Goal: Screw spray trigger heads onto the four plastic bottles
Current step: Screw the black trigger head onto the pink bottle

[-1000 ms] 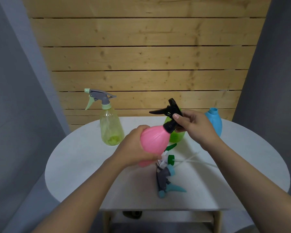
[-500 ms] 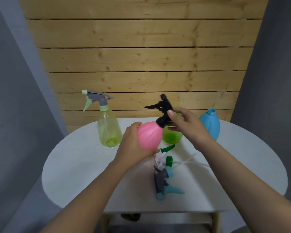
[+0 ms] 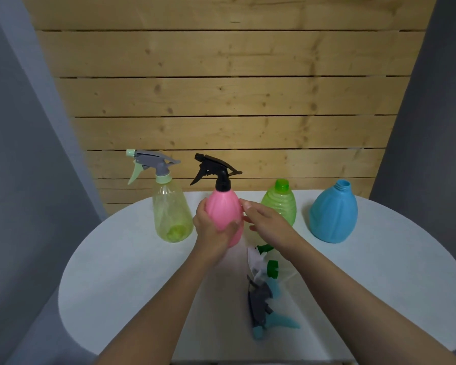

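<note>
The pink bottle point(image 3: 223, 212) stands upright on the white table, a black trigger head point(image 3: 213, 168) on its neck. My left hand point(image 3: 211, 230) grips its lower body. My right hand point(image 3: 263, 219) is beside it, fingers relaxed, fingertips at the bottle's right side. A clear yellow-green bottle point(image 3: 170, 214) with a grey and mint trigger head point(image 3: 150, 164) stands to the left. A green ribbed bottle point(image 3: 281, 202) and a blue bottle point(image 3: 333, 214) stand to the right with open necks. Two loose trigger heads lie in front: a white and green one point(image 3: 263, 262), and a grey and teal one point(image 3: 263, 309).
The round white table point(image 3: 116, 272) has its near edge at the bottom of the view and drops off at both sides. A wooden plank wall point(image 3: 229, 101) rises right behind the bottles. Grey walls flank the table.
The pink bottle went from tilted in the air to upright on the table between the yellow-green and green bottles. My right hand came off the black trigger head and dropped beside the bottle.
</note>
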{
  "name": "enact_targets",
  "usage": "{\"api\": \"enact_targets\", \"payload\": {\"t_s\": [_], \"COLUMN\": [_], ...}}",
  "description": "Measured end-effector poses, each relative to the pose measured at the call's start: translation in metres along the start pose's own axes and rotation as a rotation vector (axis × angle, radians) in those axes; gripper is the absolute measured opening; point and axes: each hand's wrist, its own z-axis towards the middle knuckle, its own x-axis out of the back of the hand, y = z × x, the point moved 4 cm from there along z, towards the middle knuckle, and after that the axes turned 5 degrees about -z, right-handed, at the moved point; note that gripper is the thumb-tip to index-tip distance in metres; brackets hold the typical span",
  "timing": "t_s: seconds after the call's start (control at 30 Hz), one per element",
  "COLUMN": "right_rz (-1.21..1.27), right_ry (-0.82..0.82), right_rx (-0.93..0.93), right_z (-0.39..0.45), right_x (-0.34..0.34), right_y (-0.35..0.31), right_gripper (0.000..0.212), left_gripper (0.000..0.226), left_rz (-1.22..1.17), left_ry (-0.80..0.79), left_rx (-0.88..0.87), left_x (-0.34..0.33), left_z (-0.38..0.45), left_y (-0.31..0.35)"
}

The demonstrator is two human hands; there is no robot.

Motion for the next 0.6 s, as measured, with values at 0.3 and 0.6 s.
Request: {"api": "enact_targets", "payload": {"t_s": [0.3,0.6], "right_rz": [0.010,-0.015], "right_ry": [0.029,0.125], "right_rx": [0.004,-0.066], "right_z": [0.009,-0.001], "right_x": [-0.009,0.005], "right_y": [0.005,0.007], "right_gripper": [0.042,0.035], "left_gripper": [0.101,0.097], "left_rz": [-0.007,0.137], "left_ry": [-0.008,0.045], "left_rx": [0.015,-0.025], "left_x": [-0.002,-0.001], "left_z": [0.007,-0.022], "left_y": [-0.009,0.021]}}
